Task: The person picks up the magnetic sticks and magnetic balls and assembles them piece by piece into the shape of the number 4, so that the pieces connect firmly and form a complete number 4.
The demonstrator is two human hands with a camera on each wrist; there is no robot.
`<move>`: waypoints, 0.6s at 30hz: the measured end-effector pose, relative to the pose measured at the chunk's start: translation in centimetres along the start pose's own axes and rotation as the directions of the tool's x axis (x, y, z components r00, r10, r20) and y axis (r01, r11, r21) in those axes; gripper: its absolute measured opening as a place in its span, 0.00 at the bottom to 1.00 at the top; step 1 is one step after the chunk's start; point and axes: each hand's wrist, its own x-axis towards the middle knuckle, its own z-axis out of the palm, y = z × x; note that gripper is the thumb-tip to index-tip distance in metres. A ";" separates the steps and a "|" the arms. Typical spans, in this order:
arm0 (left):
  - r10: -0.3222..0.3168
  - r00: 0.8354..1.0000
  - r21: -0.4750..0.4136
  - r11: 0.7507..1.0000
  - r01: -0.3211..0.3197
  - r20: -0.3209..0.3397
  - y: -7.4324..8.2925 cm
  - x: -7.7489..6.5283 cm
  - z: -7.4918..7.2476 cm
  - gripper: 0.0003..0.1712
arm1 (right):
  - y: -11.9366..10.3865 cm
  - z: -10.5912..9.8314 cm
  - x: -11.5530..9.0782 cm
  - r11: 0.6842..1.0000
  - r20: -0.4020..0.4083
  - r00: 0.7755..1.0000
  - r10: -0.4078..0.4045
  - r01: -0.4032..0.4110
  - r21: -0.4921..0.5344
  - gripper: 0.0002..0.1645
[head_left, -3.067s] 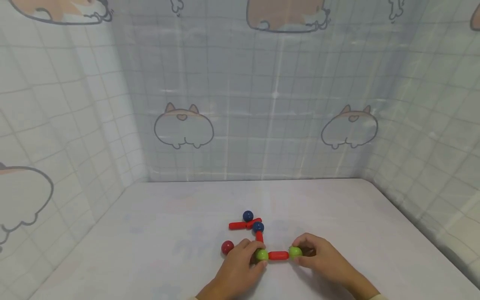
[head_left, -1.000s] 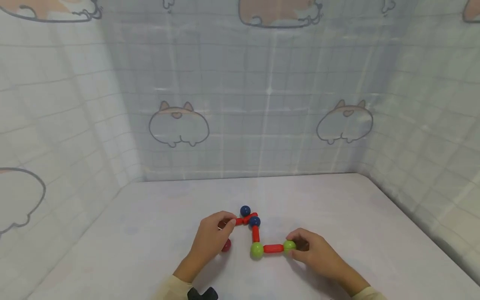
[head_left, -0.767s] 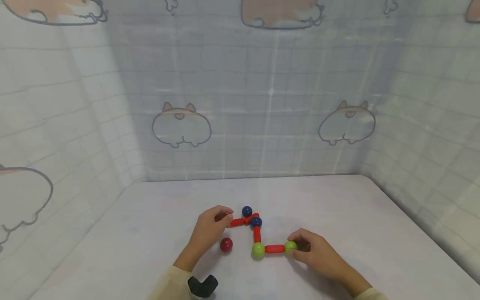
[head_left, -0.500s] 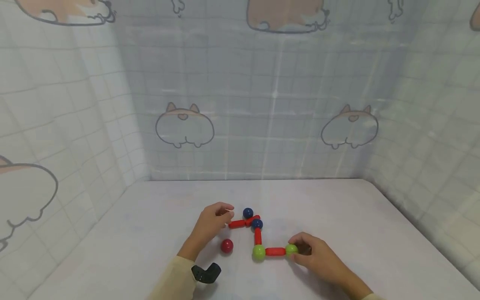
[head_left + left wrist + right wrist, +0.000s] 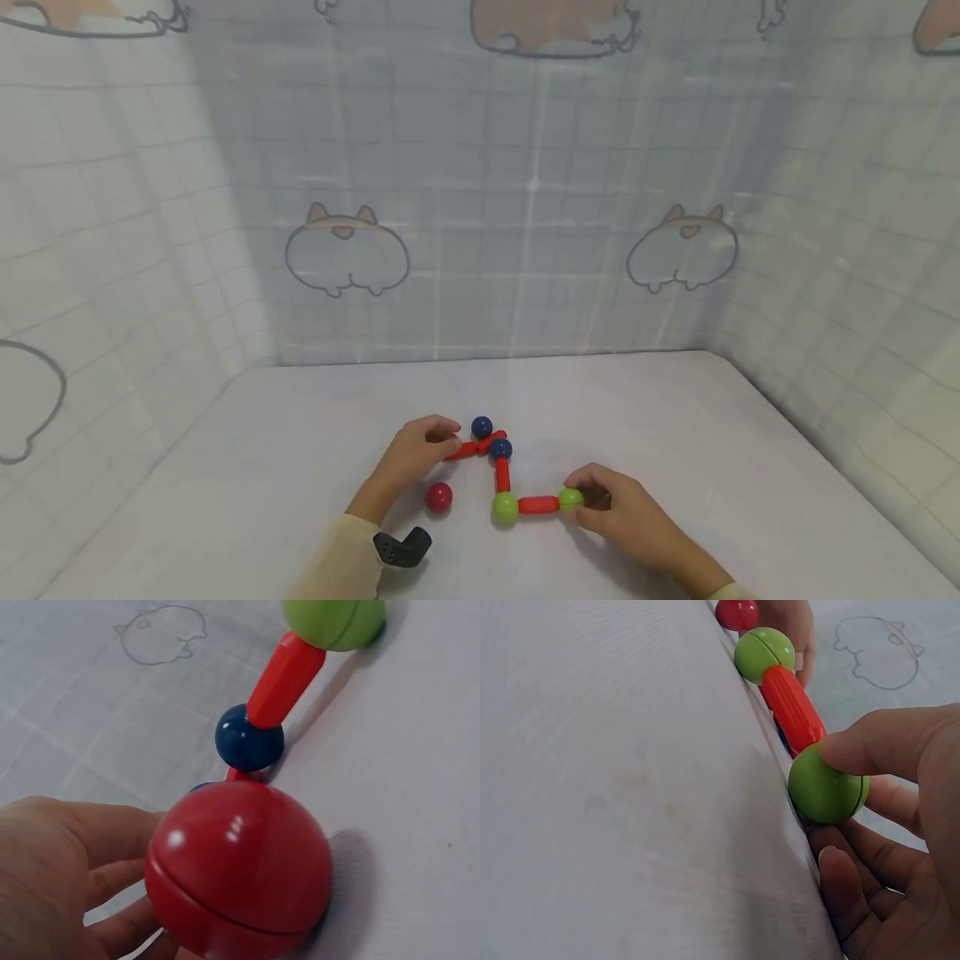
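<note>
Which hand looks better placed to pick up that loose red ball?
Probably the left hand: the red ball lies just beside it, apart from the chain. The right hand pinches the far green ball.

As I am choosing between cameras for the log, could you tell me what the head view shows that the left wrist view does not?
Only the head view shows the right hand pinching the right green ball, the far blue ball and the left hand gripping a red stick. Only the left wrist view shows the red ball filling the foreground. Both show the near blue ball.
</note>
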 end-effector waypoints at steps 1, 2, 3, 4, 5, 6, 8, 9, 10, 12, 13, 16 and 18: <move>0.008 1.000 0.011 1.000 -0.009 0.007 -0.1 0.0 0.1 0.16 | 0.0 0.0 0.0 1.000 -0.001 1.000 -0.003 0.003 -0.005 0.17; 0.011 1.000 0.022 1.000 -0.011 0.012 -0.2 0.0 0.2 0.16 | 0.0 0.0 0.0 1.000 -0.002 1.000 -0.005 0.005 -0.010 0.17; 0.014 1.000 0.034 0.999 -0.015 0.014 -0.3 0.1 0.3 0.15 | 0.1 0.0 0.0 1.000 -0.002 1.000 -0.009 0.009 -0.014 0.17; 0.020 1.000 0.045 0.999 -0.021 0.016 -0.4 0.1 0.3 0.15 | 0.0 0.0 -0.1 1.000 -0.003 1.000 -0.011 0.011 -0.016 0.17; 0.021 1.000 0.060 0.998 -0.022 0.012 -0.5 0.1 0.3 0.15 | 0.0 0.0 -0.1 1.000 -0.003 1.000 -0.014 0.014 -0.016 0.16; 0.020 1.000 0.071 0.997 -0.021 0.009 -0.5 0.1 0.3 0.15 | 0.0 0.1 0.0 1.000 -0.002 1.000 -0.015 0.015 -0.017 0.16; 0.019 1.000 0.093 0.995 -0.020 0.006 -0.7 0.1 0.3 0.15 | 0.0 0.1 0.0 1.000 -0.002 1.000 -0.015 0.015 -0.016 0.16; 0.018 1.000 0.102 0.995 -0.018 0.006 -0.7 0.0 0.3 0.15 | 0.0 0.2 0.0 1.000 -0.003 1.000 -0.015 0.015 -0.017 0.16; 0.017 1.000 0.109 0.994 -0.018 0.007 -0.8 0.0 0.3 0.15 | -0.1 0.2 0.0 1.000 -0.004 1.000 -0.013 0.013 -0.017 0.16; 0.010 1.000 0.118 0.993 -0.012 0.014 -0.8 -0.1 0.3 0.15 | -0.1 0.2 -0.1 1.000 -0.006 1.000 -0.007 0.007 -0.023 0.16; 0.009 1.000 0.123 0.992 -0.011 0.017 -0.8 -0.1 0.3 0.16 | -0.1 0.2 -0.1 1.000 -0.009 1.000 -0.005 0.005 -0.026 0.16; 0.012 0.999 0.141 0.990 -0.016 0.031 -0.6 -0.3 0.3 0.17 | -0.2 0.2 -0.1 1.000 -0.010 1.000 -0.001 0.001 -0.029 0.16; 0.011 0.999 0.158 0.987 -0.017 0.038 -0.4 -0.4 0.2 0.17 | -0.3 0.2 -0.1 1.000 -0.008 1.000 -0.003 0.002 -0.030 0.16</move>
